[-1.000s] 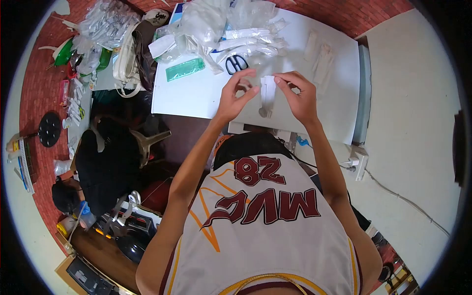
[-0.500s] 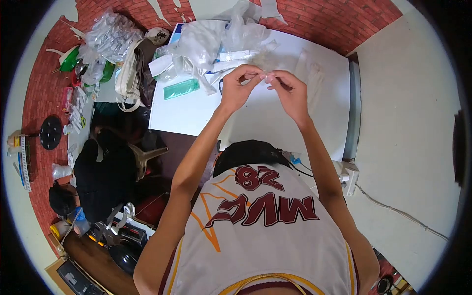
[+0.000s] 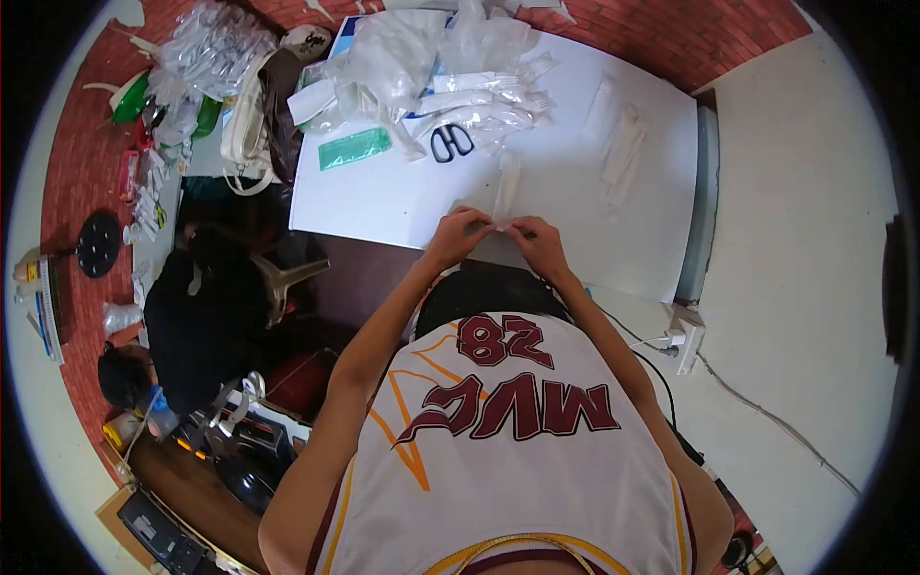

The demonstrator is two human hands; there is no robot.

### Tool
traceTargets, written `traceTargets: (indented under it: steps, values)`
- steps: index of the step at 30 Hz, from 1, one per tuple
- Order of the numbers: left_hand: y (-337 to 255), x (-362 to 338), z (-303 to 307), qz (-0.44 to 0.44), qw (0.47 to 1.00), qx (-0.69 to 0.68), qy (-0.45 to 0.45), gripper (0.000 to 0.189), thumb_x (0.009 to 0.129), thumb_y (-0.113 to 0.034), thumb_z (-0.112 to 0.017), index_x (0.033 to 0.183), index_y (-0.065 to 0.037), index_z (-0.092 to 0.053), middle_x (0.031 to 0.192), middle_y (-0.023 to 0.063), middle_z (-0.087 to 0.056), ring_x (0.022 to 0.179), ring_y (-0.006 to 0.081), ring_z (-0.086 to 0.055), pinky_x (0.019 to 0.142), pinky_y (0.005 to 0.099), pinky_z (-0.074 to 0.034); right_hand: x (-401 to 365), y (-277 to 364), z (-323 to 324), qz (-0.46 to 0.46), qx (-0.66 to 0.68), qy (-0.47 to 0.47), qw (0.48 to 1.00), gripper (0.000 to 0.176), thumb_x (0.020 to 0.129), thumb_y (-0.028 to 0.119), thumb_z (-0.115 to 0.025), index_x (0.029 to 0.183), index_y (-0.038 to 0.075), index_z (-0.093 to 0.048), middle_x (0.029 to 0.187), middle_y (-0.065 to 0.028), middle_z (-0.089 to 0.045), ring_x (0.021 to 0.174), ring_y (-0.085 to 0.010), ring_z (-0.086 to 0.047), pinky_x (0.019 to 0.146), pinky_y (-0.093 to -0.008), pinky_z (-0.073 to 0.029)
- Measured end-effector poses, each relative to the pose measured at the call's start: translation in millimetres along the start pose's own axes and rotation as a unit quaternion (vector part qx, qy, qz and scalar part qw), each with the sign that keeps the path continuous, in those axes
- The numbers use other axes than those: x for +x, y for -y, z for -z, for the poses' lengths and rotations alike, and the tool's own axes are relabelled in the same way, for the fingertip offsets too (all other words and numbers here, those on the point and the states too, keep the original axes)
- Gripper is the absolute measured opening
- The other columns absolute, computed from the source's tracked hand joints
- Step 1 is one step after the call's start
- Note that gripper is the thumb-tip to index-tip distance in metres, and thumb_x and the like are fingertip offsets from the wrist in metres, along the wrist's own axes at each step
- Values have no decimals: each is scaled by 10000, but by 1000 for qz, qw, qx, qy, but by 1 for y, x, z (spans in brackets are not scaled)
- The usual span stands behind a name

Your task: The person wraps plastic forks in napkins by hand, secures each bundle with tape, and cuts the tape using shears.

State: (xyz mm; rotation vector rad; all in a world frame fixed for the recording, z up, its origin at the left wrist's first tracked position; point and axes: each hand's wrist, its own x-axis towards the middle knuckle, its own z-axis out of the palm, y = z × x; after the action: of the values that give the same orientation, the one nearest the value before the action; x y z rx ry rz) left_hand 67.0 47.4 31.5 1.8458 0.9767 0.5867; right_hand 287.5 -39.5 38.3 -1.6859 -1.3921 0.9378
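A slim white plastic utensil in a clear wrapper [image 3: 508,182] lies pointing away from me at the near side of the white table [image 3: 402,206]. At its near end, my left hand [image 3: 460,237] pinches the wrapper with thumb and fingertips. My right hand [image 3: 540,247] pinches the same end, almost touching the left. Which kind of utensil it is, I cannot make out. Beyond my hands are black-handled scissors [image 3: 451,144] and a pile of wrapped white plastic forks [image 3: 494,101]. More clear wrappers or wrapped pieces [image 3: 623,149] lie on the right.
Large clear plastic bags [image 3: 388,53] and a green packet [image 3: 355,149] are on the table's left half. A white bag [image 3: 247,134] hangs by the left edge. Another person in black [image 3: 206,335] is low at the left. A socket with cords [image 3: 685,340] is at right.
Both hands have come down toward my body, to the table's near edge. The scissors and the wrapped utensil now show beyond them. My view has shifted slightly.
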Motion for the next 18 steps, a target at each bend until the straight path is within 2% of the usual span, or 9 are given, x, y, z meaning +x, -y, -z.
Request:
traceTargets:
  steps: [3,6,8,9,11,15,18]
  values:
    - [1,1,-7,-2,999,8,-32,186,966,-191,-799,1083,-47,-811,1063,131,-791,1023,310,-719,935,411,-574,6,-7,-4,-23,-10,-6,1000,256,999,244,-784,1088,4,-802,1078,-195,-799,888,-301,-768,831,-397,-597]
    - [0,3,-10,7,999,10,-53,176,981,-168,-792,1091,-32,-800,1054,129,-779,976,290,-734,905,392,-585,19,-1,-6,-76,-26,17,997,284,1018,273,-758,1076,-2,-798,950,-149,-804,844,-239,-764,819,-358,-583]
    - [-3,4,-7,31,998,-1,-57,168,981,-163,-791,1085,-31,-795,1044,126,-774,963,287,-728,900,393,-583,25,4,-6,-80,-63,29,994,316,1020,303,-747,1078,-3,-798,923,-155,-800,828,-253,-763,811,-369,-582]
    - [0,4,-7,12,998,6,-66,166,980,-162,-792,1081,-30,-790,1033,123,-770,960,282,-727,896,390,-584,28,5,-7,-81,-82,35,993,332,1022,318,-741,1079,-4,-798,909,-158,-797,820,-261,-763,808,-375,-581]
    - [5,5,-4,-24,996,21,-87,163,978,-161,-793,1073,-29,-779,1010,116,-761,954,271,-725,889,384,-585,30,8,-8,-96,-108,38,989,346,1019,338,-743,1073,0,-801,917,-163,-798,828,-272,-768,805,-383,-579]
    - [13,4,-3,24,996,-25,-76,148,970,-146,-793,1068,-39,-763,999,109,-747,979,275,-719,888,390,-586,31,8,-13,-81,-141,36,986,357,1003,380,-734,1021,31,-802,970,-165,-795,897,-359,-756,840,-455,-579]
    - [17,4,-4,-7,997,-12,-81,131,953,-127,-787,1061,-58,-761,1014,108,-736,996,291,-707,890,405,-581,27,12,-17,-42,-202,24,978,353,1002,377,-765,1003,25,-799,919,-165,-776,839,-316,-755,794,-428,-576]
